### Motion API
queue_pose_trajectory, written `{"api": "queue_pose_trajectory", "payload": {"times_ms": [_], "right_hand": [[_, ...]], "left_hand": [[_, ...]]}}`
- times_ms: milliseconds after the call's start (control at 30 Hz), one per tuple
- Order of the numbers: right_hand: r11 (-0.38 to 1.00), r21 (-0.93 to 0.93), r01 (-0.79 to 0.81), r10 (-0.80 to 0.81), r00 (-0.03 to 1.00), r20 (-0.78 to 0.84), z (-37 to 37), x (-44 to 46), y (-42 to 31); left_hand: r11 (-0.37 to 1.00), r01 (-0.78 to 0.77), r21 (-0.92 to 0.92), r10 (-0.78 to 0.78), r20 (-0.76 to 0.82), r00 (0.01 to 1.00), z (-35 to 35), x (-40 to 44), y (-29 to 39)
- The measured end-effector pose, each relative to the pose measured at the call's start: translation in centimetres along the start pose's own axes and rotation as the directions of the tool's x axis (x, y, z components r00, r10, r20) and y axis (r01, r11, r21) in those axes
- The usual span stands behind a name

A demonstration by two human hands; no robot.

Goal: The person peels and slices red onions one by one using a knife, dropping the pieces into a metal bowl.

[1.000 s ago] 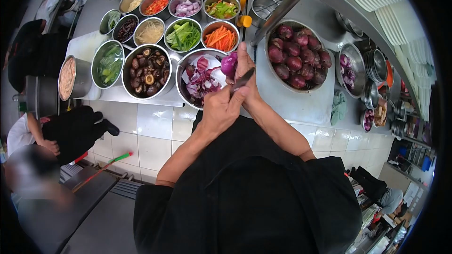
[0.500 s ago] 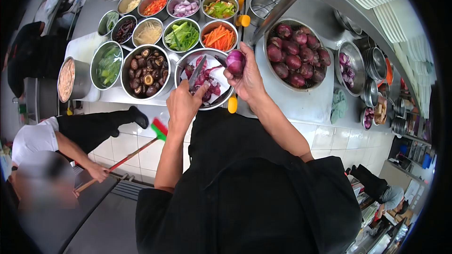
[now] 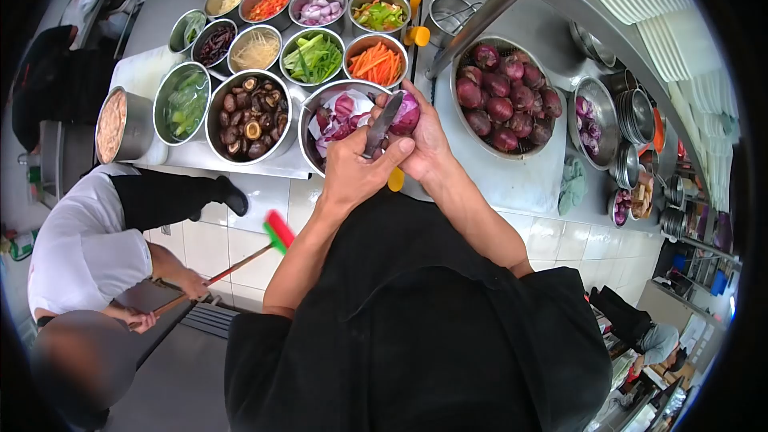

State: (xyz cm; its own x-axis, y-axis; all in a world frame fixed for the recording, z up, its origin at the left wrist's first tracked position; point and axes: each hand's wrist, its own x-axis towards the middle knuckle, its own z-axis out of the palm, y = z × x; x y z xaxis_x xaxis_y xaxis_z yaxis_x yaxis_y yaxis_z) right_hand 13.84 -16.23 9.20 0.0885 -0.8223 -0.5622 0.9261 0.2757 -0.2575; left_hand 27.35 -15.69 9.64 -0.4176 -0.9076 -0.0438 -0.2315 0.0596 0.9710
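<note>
One onion (image 3: 409, 114) (in right hand (image 3: 430, 146)), one knife (image 3: 386, 123)

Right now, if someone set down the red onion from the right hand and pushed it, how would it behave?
The red onion would probably roll, as its visible side is rounded. It may slip a little in the right hand, since its surface looks smooth. It likely feels firm rather than floppy, given its plump shape.

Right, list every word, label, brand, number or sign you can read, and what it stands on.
No text can be read anywhere.
Knife: no readable marking on the blade.
Pale sheets at far right: any print too small to read.
Green item at far left: too small and blurred to read.
</note>
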Motion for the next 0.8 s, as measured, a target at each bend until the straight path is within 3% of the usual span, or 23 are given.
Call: {"api": "queue_pose_trajectory", "payload": {"times_ms": [100, 300, 600, 700, 800], "right_hand": [[1.000, 0.012, -0.016, 0.015, 0.996, 0.082, -0.5, 0.1, 0.1], [0.993, -0.086, 0.081, -0.075, 0.994, 0.078, -0.3, -0.1, 0.5], [0.888, -0.311, 0.340, -0.354, 0.935, 0.011, 1.7, -1.2, 1.6], [0.834, -0.394, 0.387, -0.391, 0.917, 0.075, 1.3, -1.5, 1.3], [0.735, -0.450, 0.507, -0.534, 0.842, 0.077, 0.8, -0.8, 1.6]], "left_hand": [[0.999, -0.029, 0.014, 0.029, -0.016, 0.999, 0.1, 0.2, 0.6], [0.999, -0.029, 0.016, 0.029, -0.007, 1.000, 0.0, 0.3, 0.6], [0.998, 0.018, -0.057, -0.021, -0.045, 0.999, 0.3, 0.5, 0.8], [0.995, 0.024, -0.092, -0.031, -0.073, 0.997, 0.5, 0.5, 1.2], [0.999, 0.023, -0.044, -0.030, -0.164, 0.986, 1.0, 0.5, 0.9]]}}
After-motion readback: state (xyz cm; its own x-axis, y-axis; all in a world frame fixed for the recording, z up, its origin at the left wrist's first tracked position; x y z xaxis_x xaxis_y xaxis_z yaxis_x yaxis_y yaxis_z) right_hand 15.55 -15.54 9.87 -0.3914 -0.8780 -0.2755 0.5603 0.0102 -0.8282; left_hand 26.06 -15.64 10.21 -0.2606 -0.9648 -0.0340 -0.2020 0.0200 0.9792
